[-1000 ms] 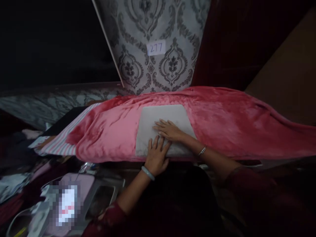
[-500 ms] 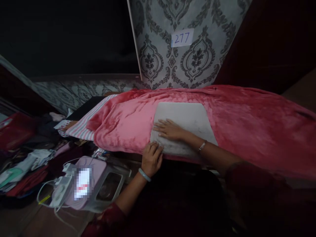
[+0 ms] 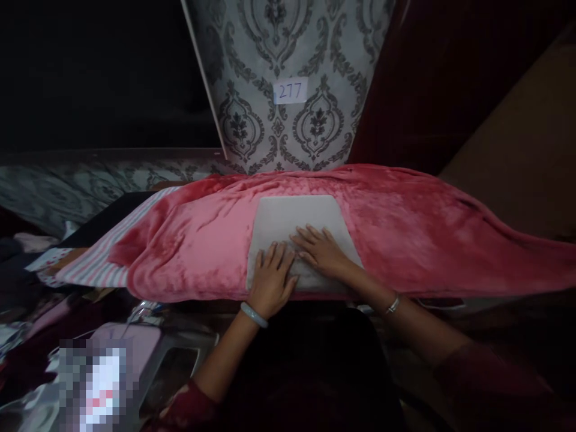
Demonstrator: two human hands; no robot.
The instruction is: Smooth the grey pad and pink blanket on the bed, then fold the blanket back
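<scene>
A light grey flat piece, seemingly cloth [image 3: 297, 213], lies on a pink plush blanket [image 3: 211, 240]. My left hand [image 3: 272, 279] rests on its near left part, fingers spread, palm down. My right hand [image 3: 321, 249] lies flat across its middle with the fingers stretched out toward the left. Neither hand grips anything. The two hands are close together but apart. Parts of the grey piece's near edge are hidden under the hands and forearms.
A striped cloth [image 3: 103, 258] shows under the blanket at the left. Lower left stand a pinkish box lid [image 3: 130, 342] and a blurred-out bright screen [image 3: 101, 384], with piled clothes beyond. A dark TV screen [image 3: 90, 78] and a paper marked 277 [image 3: 290, 90] are on the wall behind.
My left hand has gone from bent fingers at the near left edge to lying spread on the grey piece. My right hand has shifted right across it. The view has turned right.
</scene>
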